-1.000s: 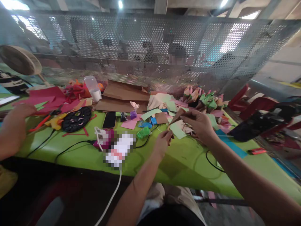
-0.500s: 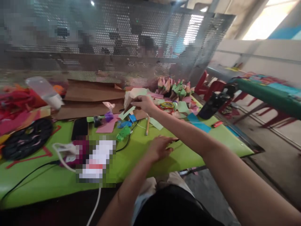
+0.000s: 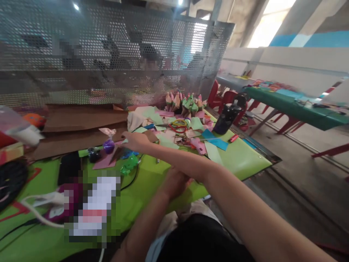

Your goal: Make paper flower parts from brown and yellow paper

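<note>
My right hand (image 3: 137,142) is stretched across the table to the left, close to a pink paper sheet (image 3: 102,163) and a purple wrapped ball (image 3: 108,146) with a pale twisted top. Its fingers are bent downward and blurred, so whether they grip anything is unclear. Beneath my right forearm, my left hand (image 3: 176,183) is curled near the table's front edge; its fingertips are partly covered and what they hold cannot be made out. Just in front of my right hand lies crumpled green film (image 3: 129,164), with blue film (image 3: 129,155) behind it.
Brown cardboard (image 3: 84,118) lies at the back left. Folded paper flowers (image 3: 185,102), paper scraps, a pink glue gun (image 3: 198,145) and a dark bottle (image 3: 227,118) are to the right. A black phone (image 3: 69,167) and purple power block (image 3: 62,202) with cables lie left.
My right hand has moved from the pale papers at the back leftward and nearer, beside the purple ball. My left hand has curled under my right forearm. The view has turned right.
</note>
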The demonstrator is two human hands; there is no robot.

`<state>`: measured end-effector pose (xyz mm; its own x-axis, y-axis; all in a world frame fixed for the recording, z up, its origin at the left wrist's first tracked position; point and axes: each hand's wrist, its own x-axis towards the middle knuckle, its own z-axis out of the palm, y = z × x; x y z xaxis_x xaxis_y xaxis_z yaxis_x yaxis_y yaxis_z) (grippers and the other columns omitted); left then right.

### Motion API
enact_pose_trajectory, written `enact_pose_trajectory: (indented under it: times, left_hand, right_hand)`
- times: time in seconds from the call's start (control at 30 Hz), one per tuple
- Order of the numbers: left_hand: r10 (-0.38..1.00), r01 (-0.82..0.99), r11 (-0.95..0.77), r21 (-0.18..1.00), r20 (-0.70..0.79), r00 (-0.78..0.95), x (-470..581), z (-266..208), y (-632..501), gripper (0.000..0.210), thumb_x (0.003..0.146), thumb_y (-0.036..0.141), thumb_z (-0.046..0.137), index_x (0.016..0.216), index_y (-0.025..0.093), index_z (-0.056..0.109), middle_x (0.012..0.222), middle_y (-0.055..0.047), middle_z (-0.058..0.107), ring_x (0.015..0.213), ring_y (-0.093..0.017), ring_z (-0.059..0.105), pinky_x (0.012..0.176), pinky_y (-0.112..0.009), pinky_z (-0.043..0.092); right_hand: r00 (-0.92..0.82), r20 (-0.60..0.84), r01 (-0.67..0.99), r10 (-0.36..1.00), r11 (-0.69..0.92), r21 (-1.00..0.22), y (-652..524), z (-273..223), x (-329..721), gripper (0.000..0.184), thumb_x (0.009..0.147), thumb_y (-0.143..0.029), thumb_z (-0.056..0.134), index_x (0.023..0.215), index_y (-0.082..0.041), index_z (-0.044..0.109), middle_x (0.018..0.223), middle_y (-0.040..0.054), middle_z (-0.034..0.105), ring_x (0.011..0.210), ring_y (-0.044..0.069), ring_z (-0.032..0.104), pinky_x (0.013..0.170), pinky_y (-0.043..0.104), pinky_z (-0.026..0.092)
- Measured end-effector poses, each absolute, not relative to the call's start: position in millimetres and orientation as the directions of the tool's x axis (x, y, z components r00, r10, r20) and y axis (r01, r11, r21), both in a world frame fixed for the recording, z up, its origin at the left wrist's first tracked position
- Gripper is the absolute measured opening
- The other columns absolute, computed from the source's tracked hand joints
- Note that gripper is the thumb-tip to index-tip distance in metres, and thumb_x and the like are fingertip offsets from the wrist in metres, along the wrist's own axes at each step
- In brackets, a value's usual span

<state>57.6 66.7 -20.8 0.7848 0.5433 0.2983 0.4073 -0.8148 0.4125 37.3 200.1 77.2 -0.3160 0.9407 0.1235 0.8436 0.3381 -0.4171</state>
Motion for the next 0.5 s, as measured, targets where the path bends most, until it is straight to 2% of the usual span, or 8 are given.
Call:
enact_pose_trajectory:
  times: [0.03,0.1,0.17,0.23,0.4,0.5]
  left_hand:
    - [0.521,0.413,-0.826,0.384,0.239,0.82,57,-16,66,0.022,0.09,0.02,0.065,0.108,0.026,0.075,0.118,-0.006,0.075,0.12,-0.029,0.063,0.102,-0.045,0.049]
    - [0.521,0.444,-0.822,0.357,0.159,0.838,57,-6,64,0.025,0.093,0.025,0.064,0.116,0.027,0.073,0.121,-0.006,0.074,0.12,-0.028,0.062,0.099,-0.045,0.049]
    - [0.53,0.44,-0.811,0.386,0.165,0.832,55,1,62,0.034,0.097,0.027,0.06,0.13,0.03,0.066,0.132,-0.004,0.069,0.122,-0.026,0.06,0.101,-0.044,0.047]
    - [0.54,0.429,-0.797,0.425,0.182,0.822,53,4,60,0.036,0.099,0.027,0.057,0.135,0.031,0.063,0.132,-0.003,0.069,0.121,-0.024,0.059,0.101,-0.042,0.045]
    - [0.536,0.412,-0.797,0.441,0.201,0.82,52,3,59,0.033,0.101,0.03,0.054,0.132,0.028,0.066,0.125,-0.004,0.073,0.116,-0.023,0.06,0.097,-0.04,0.043]
    - [0.545,0.422,-0.794,0.437,0.206,0.812,54,0,59,0.029,0.101,0.03,0.056,0.126,0.027,0.07,0.12,-0.002,0.075,0.112,-0.022,0.062,0.095,-0.039,0.042]
  right_hand:
    - [-0.303,0.133,0.863,0.944,0.331,-0.381,200,81,48,0.039,0.092,-0.042,0.065,0.129,-0.028,0.064,0.115,0.0044,0.077,0.105,0.025,0.071,0.081,0.029,0.053]
    - [-0.269,0.15,0.888,0.952,0.305,-0.345,205,88,74,0.039,0.091,-0.033,0.063,0.129,-0.028,0.065,0.113,0.0042,0.078,0.103,0.025,0.071,0.081,0.03,0.053]
    - [-0.216,0.174,0.913,0.961,0.262,-0.312,217,94,104,0.034,0.091,-0.025,0.058,0.123,-0.027,0.07,0.114,0.004,0.078,0.103,0.024,0.071,0.082,0.029,0.052]
    - [-0.162,0.194,0.935,0.968,0.213,-0.283,232,97,132,0.033,0.092,-0.023,0.055,0.12,-0.024,0.072,0.114,0.0049,0.077,0.104,0.023,0.07,0.082,0.028,0.051]
    - [-0.104,0.174,0.963,0.979,0.142,-0.227,267,83,174,0.032,0.087,-0.018,0.06,0.115,-0.022,0.075,0.114,0.0072,0.077,0.098,0.021,0.07,0.078,0.026,0.05]
    - [-0.142,0.14,0.963,0.98,0.169,-0.21,280,63,174,0.044,0.08,-0.02,0.069,0.123,-0.024,0.073,0.114,0.0057,0.078,0.098,0.022,0.071,0.079,0.026,0.051]
